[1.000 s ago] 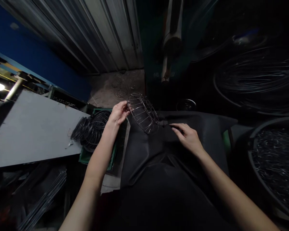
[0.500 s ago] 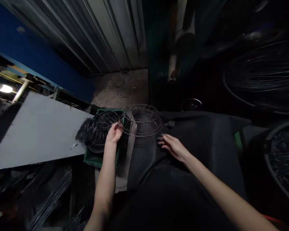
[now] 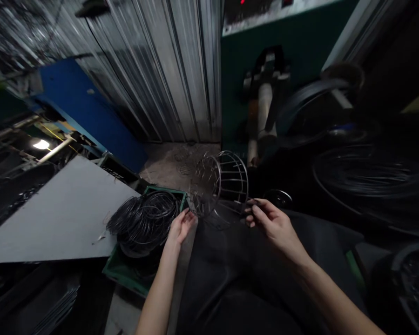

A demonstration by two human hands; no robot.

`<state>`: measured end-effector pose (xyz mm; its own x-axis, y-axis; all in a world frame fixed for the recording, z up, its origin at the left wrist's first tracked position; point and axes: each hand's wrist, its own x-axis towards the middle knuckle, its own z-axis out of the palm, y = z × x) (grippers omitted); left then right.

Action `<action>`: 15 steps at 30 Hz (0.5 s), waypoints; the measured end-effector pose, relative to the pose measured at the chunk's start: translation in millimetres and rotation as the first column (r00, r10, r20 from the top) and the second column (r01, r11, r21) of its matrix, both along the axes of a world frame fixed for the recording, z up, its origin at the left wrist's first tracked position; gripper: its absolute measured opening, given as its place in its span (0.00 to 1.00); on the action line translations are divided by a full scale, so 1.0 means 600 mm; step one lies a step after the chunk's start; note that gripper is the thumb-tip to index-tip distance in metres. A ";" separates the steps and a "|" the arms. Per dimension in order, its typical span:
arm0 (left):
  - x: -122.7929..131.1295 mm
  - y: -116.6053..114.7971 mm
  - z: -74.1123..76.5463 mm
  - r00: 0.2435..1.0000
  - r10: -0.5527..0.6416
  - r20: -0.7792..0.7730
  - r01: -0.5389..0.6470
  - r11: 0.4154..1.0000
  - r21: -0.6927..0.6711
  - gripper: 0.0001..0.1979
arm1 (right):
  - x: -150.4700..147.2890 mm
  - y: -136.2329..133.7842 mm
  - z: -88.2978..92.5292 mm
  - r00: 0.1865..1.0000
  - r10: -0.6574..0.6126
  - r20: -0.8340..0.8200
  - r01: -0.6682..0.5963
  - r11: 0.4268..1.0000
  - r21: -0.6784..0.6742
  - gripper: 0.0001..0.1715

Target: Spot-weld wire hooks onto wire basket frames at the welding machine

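Observation:
A round wire cage [image 3: 219, 185] with ribs and rings is held up in front of me, turned on its side. My left hand [image 3: 181, 226] pinches its lower left rim. My right hand [image 3: 270, 221] grips the rim on the right side with curled fingers. Both hands hover above a dark cloth [image 3: 244, 279] over my lap. A bundle of black wire rings [image 3: 143, 218] lies in a green crate [image 3: 120, 272] just left of my left hand.
A grey board [image 3: 59, 209] slopes at the left. Corrugated metal sheeting [image 3: 167, 70] stands behind, beside a green machine [image 3: 282, 70] with a roller. Large coils of dark wire [image 3: 370, 181] fill the right, and a tub of wire pieces [image 3: 415, 279] sits at the lower right.
The cage was lying flat on the cloth under my left hand; now it is lifted and tipped on its side. My right hand left the cloth and took the rim. The view tilted upward.

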<state>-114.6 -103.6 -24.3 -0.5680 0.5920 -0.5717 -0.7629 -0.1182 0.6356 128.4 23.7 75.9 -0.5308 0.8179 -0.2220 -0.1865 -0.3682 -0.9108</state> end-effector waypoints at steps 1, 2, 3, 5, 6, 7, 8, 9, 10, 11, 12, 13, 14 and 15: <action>0.005 -0.007 0.000 0.996 0.053 -0.072 -0.056 0.998 -0.037 0.05 | 0.009 0.001 0.010 0.997 0.030 0.074 -0.036 0.996 0.087 0.22; 0.010 -0.016 0.002 0.983 0.107 -0.146 -0.118 0.991 -0.065 0.04 | 0.017 0.001 0.014 0.988 0.050 0.145 -0.073 0.985 0.158 0.24; 0.016 -0.025 0.008 0.966 0.153 -0.210 -0.172 0.982 -0.077 0.04 | 0.026 0.000 0.014 0.976 0.061 0.208 -0.106 0.971 0.215 0.25; 0.031 -0.040 0.031 0.924 0.201 -0.326 -0.239 0.968 -0.081 0.03 | 0.039 -0.002 0.000 0.951 0.055 0.303 -0.149 0.944 0.296 0.28; 0.040 -0.044 0.048 0.895 0.188 -0.405 -0.239 0.968 -0.080 0.02 | 0.045 -0.004 -0.010 0.939 0.052 0.339 -0.167 0.932 0.321 0.29; 0.051 -0.045 0.066 0.850 0.149 -0.506 -0.217 0.973 -0.079 0.03 | 0.051 -0.005 -0.021 0.927 0.050 0.372 -0.184 0.924 0.336 0.30; 0.063 -0.043 0.085 0.727 0.050 -0.685 -0.160 0.982 -0.098 0.04 | 0.057 -0.006 -0.032 0.914 0.048 0.402 -0.199 0.918 0.344 0.30; 0.076 -0.039 0.103 0.567 -0.057 -0.821 -0.093 0.987 -0.132 0.04 | 0.063 -0.006 -0.042 0.901 0.046 0.431 -0.212 0.914 0.345 0.30; 0.089 -0.034 0.118 0.391 -0.147 -0.909 -0.025 0.985 -0.171 0.05 | 0.070 -0.006 -0.049 0.887 0.044 0.459 -0.223 0.912 0.344 0.30; 0.101 -0.027 0.131 0.207 -0.210 -0.955 0.045 0.978 -0.205 0.05 | 0.077 -0.003 -0.055 0.873 0.043 0.485 -0.234 0.911 0.340 0.30; 0.111 -0.021 0.139 0.051 -0.233 -0.971 0.115 0.967 -0.226 0.05 | 0.085 0.000 -0.058 0.861 0.041 0.507 -0.242 0.910 0.338 0.30; 0.120 -0.014 0.144 -0.086 -0.229 -0.970 0.182 0.953 -0.242 0.05 | 0.093 0.005 -0.060 0.851 0.040 0.524 -0.250 0.908 0.336 0.30; 0.126 -0.008 0.145 -0.208 -0.208 -0.956 0.240 0.936 -0.256 0.06 | 0.100 0.011 -0.059 0.844 0.044 0.535 -0.260 0.906 0.335 0.31; 0.130 -0.002 0.143 -0.311 -0.180 -0.933 0.284 0.919 -0.272 0.06 | 0.106 0.017 -0.058 0.840 0.050 0.540 -0.269 0.904 0.334 0.31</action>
